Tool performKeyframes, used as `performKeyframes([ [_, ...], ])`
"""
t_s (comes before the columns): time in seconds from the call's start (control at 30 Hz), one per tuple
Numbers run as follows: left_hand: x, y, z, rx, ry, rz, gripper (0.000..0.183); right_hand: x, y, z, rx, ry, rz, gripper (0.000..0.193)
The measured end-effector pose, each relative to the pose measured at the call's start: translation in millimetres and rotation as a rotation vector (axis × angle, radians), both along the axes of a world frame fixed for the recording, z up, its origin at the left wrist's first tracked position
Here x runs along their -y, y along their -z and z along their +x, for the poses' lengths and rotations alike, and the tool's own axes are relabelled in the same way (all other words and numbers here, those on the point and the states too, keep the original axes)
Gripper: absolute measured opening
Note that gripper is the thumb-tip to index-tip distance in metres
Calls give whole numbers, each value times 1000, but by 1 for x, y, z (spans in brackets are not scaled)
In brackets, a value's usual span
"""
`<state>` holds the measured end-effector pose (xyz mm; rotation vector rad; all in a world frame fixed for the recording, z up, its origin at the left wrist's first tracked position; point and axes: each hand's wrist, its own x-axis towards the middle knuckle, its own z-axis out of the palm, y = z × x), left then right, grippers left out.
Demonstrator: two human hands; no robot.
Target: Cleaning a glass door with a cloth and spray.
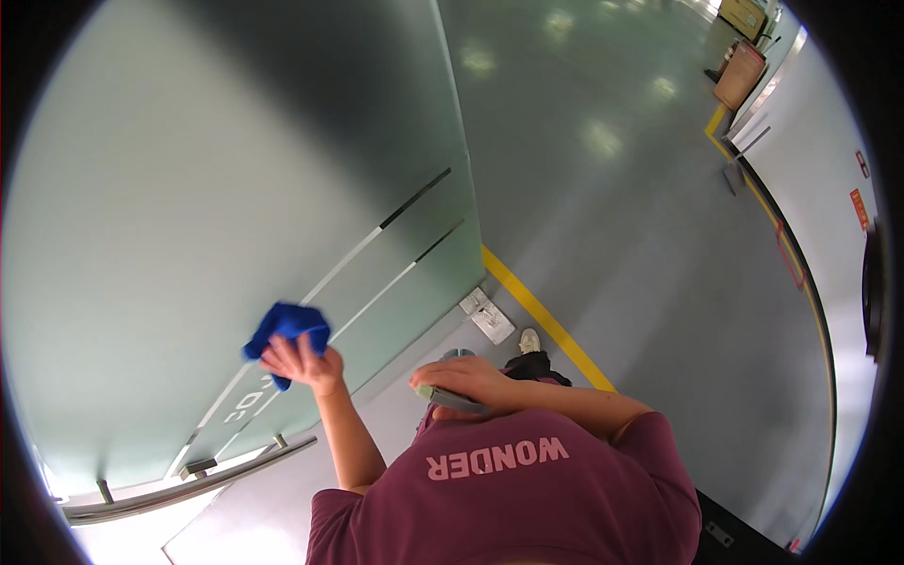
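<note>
Left hand (306,365) on a blue cloth (287,322), fingers spread apart over it; whether they also pinch a fold, cannot tell. Cloth bunched under the fingers, against the frosted glass panel (188,235); hand and cloth edges a little blurred. Two pale stripes (344,265) cross the glass, running up and right from the cloth and down and left of it. White lettering (247,407) just below the hand, partly covered. Farther down and left, a curved metal handle bar (235,470).

Right hand (471,377) well to the right of the cloth, in front of the maroon shirt (508,499), closed around a flat grey object (459,403) with a pale green end. Beyond that grip: a white shoe (530,340), then a yellow floor line (546,308). Far up and right, cardboard boxes (740,73)
</note>
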<state>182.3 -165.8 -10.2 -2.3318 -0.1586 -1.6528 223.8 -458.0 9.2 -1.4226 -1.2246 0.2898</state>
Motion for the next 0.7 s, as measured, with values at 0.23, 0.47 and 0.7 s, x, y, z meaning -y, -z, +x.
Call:
performKeyframes([
  [0.23, -22, -58, 1, 417, -81, -46, 50, 0, -2, 5, -3, -6, -9, 41],
  [0.47, 6, -56, 20, 445, -172, -228, 51, 3, 4, 8, 19, 41, -61, 43],
  [0.7, 41, -56, 52, 325, -5, -129, 44, 4, 3, 10, 25, 62, -38, 43],
])
